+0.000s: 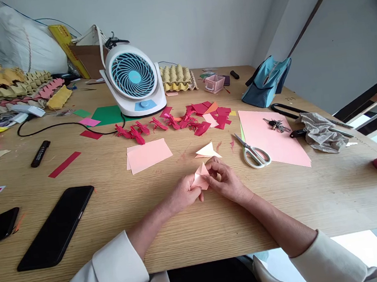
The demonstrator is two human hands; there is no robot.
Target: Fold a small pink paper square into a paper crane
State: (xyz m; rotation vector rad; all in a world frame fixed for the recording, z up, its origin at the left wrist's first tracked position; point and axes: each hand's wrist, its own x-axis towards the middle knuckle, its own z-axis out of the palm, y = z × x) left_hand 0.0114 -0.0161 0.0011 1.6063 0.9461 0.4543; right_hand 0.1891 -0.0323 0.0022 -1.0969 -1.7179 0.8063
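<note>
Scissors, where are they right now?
In the head view, the scissors lie right of centre, farther out and to the right of the right hand, at the near left corner of the large pink sheets.

Both arms reach in over the near edge of the table (114,207), pale sleeves (120,264) folded back so the forearms are bare. Left hand (187,189) and right hand (226,179) come together close above the tabletop, kinda like an upside-down V. Left fingers are curled in with the thumb pressing down, right thumb and fingers are pinched. Can't really tell if either wrist is touching the table.
</note>
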